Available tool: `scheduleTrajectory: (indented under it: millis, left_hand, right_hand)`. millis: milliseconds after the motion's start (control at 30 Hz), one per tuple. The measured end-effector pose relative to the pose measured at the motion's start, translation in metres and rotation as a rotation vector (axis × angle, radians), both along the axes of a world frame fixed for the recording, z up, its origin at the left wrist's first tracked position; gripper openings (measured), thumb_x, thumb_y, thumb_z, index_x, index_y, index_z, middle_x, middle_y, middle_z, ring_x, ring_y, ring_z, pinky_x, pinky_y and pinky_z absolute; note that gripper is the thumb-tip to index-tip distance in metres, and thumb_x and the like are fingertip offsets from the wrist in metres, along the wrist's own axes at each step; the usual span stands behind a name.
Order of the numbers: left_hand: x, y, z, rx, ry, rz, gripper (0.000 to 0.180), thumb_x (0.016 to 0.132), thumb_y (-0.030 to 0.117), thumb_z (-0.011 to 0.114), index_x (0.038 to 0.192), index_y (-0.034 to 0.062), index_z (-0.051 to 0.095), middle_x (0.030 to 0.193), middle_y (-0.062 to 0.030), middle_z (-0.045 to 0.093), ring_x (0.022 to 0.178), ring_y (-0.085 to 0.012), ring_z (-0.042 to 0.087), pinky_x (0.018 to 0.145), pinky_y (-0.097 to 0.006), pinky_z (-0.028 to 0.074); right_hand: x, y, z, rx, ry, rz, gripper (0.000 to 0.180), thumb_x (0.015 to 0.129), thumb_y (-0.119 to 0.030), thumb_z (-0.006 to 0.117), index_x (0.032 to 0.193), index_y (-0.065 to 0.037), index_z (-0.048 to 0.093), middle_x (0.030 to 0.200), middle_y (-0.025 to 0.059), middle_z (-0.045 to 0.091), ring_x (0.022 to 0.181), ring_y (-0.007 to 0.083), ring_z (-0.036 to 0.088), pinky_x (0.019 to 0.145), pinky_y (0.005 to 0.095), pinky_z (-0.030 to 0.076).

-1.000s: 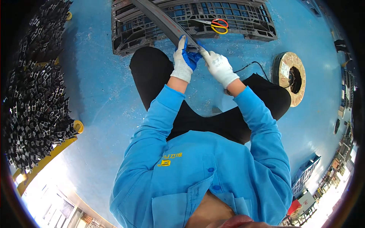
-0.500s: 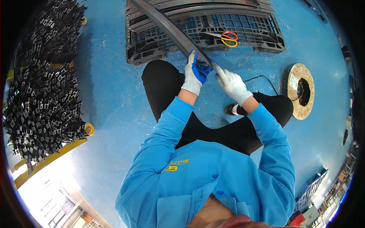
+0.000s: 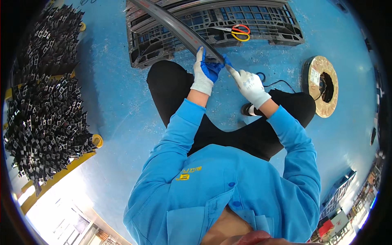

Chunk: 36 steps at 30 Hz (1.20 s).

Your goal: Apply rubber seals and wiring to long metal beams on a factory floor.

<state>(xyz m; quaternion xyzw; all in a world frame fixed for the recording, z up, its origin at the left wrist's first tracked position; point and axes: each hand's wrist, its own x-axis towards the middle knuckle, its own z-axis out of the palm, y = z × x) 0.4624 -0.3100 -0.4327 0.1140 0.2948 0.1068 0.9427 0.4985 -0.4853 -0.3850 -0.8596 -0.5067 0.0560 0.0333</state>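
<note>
A long, dark grey, slightly curved strip slants from the upper left down to my hands. Its lower end lies in my left hand, which wears a white glove with a blue palm; the thumb rests along the strip's edge and the fingers go beneath it. My right hand, gloved the same way, has its fingers bent in at the strip's tip. What they pinch, if anything, is hidden. Beside that hand a thin dark cord makes a small loop and runs to a round coil with a tan face.
Beyond my knees lies a dark plastic pallet bearing more long strips. Scissors with red and yellow handles rest on it. At the left stands a large stack of black profiles on a yellow frame. White scraps dot the blue floor.
The whole view has shifted a little. A loop of the cord now shows beside my right hand. My left hand keeps its hold on the strip's end.
</note>
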Motion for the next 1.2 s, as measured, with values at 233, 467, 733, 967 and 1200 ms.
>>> scheduleTrajectory:
  millis: [233,467,733,967,1200]
  left_hand:
    - [0.002,0.000,0.009,-0.047,-0.059,0.032,0.033,0.084,0.037,0.060,0.102,0.0096,0.056,0.085,-0.0074,0.065,0.069,-0.0225,0.064,0.063,-0.035,0.055]
    - [-0.003,0.004,0.005,0.036,-0.019,0.038,0.044,0.083,0.046,0.055,0.105,0.0073,0.054,0.093,-0.0127,0.064,0.080,-0.0290,0.065,0.081,-0.046,0.054]
    - [-0.001,0.007,0.001,-0.010,-0.057,0.081,0.045,0.082,0.046,0.056,0.107,0.0076,0.052,0.093,-0.0121,0.062,0.080,-0.0292,0.065,0.081,-0.047,0.055]
    - [0.000,0.008,-0.005,0.036,-0.013,0.052,0.045,0.082,0.045,0.057,0.106,0.0078,0.052,0.093,-0.0124,0.062,0.081,-0.0298,0.065,0.079,-0.046,0.055]
    - [-0.001,0.010,-0.007,0.024,-0.091,0.062,0.046,0.082,0.045,0.057,0.107,0.0071,0.052,0.094,-0.0140,0.062,0.082,-0.0315,0.065,0.079,-0.046,0.055]
  right_hand:
    - [0.010,0.026,-0.004,0.196,0.284,-0.157,0.050,0.089,-0.014,0.045,0.137,-0.010,0.033,0.086,0.0153,0.063,0.071,0.0274,0.063,0.065,0.0341,0.050]
    - [0.045,-0.043,-0.004,0.197,1.233,-0.252,0.033,0.084,-0.019,0.054,0.110,0.001,0.060,0.082,0.0110,0.065,0.068,0.0165,0.058,0.068,0.0280,0.048]
    - [0.029,-0.030,0.024,0.139,0.892,-0.486,0.023,0.083,-0.015,0.056,0.094,0.003,0.065,0.072,0.0062,0.063,0.061,0.0126,0.053,0.063,0.0235,0.046]
    - [0.006,-0.017,0.015,0.371,1.169,-0.682,0.017,0.081,-0.010,0.058,0.090,0.003,0.064,0.067,0.0037,0.060,0.055,0.0100,0.048,0.055,0.0219,0.044]
    - [-0.012,-0.005,0.013,0.524,0.992,-0.737,0.020,0.082,-0.013,0.056,0.091,0.003,0.064,0.068,0.0037,0.060,0.053,0.0099,0.048,0.052,0.0217,0.042]
